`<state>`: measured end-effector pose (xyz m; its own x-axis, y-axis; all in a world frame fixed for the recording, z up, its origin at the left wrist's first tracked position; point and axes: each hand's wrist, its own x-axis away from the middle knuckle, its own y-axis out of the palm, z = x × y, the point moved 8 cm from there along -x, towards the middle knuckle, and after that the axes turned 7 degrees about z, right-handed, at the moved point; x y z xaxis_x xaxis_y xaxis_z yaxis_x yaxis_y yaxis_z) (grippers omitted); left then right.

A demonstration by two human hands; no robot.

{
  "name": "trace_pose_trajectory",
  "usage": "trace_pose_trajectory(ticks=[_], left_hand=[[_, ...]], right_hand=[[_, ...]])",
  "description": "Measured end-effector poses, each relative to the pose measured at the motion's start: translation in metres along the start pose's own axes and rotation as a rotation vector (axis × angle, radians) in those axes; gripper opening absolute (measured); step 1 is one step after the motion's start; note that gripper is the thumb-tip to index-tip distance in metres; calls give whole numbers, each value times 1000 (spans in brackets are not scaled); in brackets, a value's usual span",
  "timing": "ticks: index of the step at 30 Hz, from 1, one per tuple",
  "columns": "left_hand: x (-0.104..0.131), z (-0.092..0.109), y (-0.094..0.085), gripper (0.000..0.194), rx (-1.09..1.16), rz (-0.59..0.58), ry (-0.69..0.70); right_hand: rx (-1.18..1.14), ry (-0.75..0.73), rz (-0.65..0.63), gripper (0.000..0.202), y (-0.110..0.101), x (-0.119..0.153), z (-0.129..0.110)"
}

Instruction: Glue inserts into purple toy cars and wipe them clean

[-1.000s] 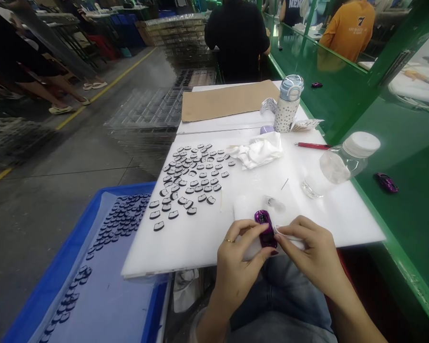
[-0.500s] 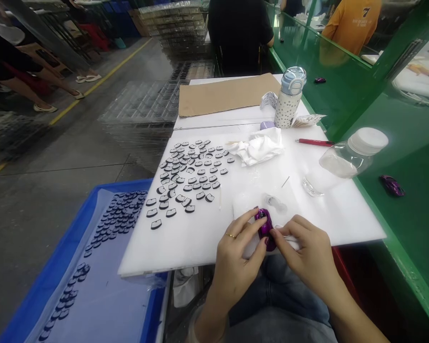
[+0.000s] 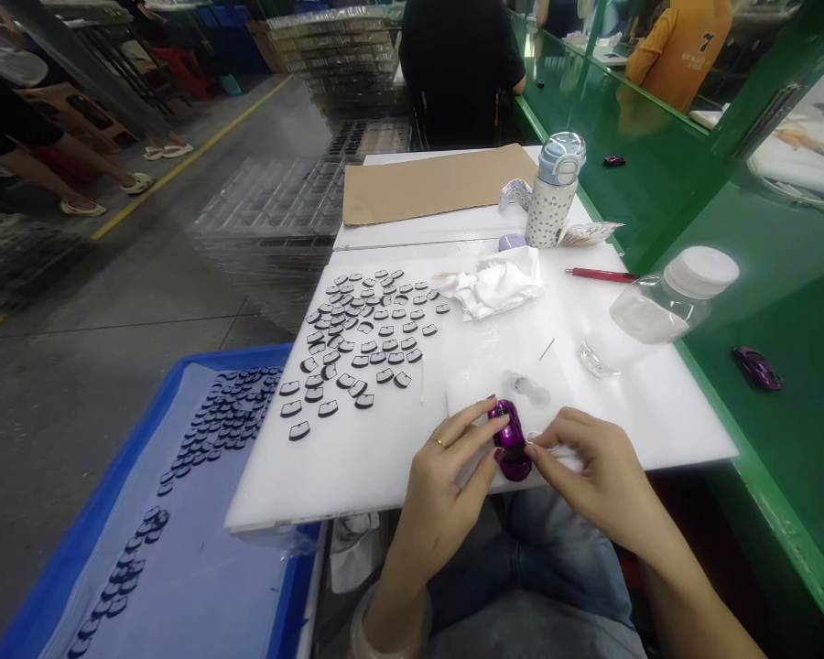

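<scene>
Broadly, the white tabletop (image 3: 330, 476) fills the middle, with the blue tray (image 3: 102, 503) lower, off its left side. The clear bottle (image 3: 649, 316) stands towards the right, well apart from the work. The left hand (image 3: 443, 458) is partly curled, its thumb and fingertips closed on the purple toy car (image 3: 517, 467) at the tabletop's near edge; whether the car is resting or raised, I cannot tell. The right hand (image 3: 601, 458) is pinched nearly shut on a white item (image 3: 567, 452), too blurred to name, with its fingertips right beside the car's flank. Dark curved pieces (image 3: 299, 430) lie scattered, smaller than the car. For good handling, I'd brace the body with the left hand, pressing lightly to spare the glossy finish, and keep the right hand's pinch small and controlled, with the fingertips clear of the spot being worked.
</scene>
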<state>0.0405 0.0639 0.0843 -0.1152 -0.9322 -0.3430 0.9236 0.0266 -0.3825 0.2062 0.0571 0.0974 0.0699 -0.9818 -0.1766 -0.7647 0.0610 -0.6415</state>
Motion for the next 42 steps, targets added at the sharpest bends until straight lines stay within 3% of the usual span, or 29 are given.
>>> trace_pose_trajectory(ticks=[6,11,14,18,21,25,31,34,36,37,40,42], left_hand=[[0,0,1,32,-6,14,-13],[1,0,1,32,-19,23,0],[2,1,0,34,-32,17,12],[2,2,0,40,-32,-22,27],[2,4,1,45,-33,-56,47],[2,5,2,49,-61,-54,57],[4,5,2,48,-73,-25,72],[4,4,2,41,-65,15,58],[4,3,3,34,-63,58,48],[4,3,3,30,-66,87,47],[4,7,3,21,-85,181,64],[3,10,4,20,-103,210,75]], right_hand=[[76,-15,-72,24,2,-6,-4],[5,9,-143,24,2,-12,-2],[-59,-38,-5,19,-3,-10,-2],[-36,-385,352,11,-12,8,-24],[122,-592,340,10,3,21,-43],[174,-564,316,10,11,24,-47],[133,-415,392,17,4,29,-36],[48,-281,321,16,-9,29,-26],[2,-208,325,15,-29,29,-16],[6,-176,399,14,-46,29,-8],[135,-115,836,14,-105,39,20],[338,-98,919,19,-119,37,34]])
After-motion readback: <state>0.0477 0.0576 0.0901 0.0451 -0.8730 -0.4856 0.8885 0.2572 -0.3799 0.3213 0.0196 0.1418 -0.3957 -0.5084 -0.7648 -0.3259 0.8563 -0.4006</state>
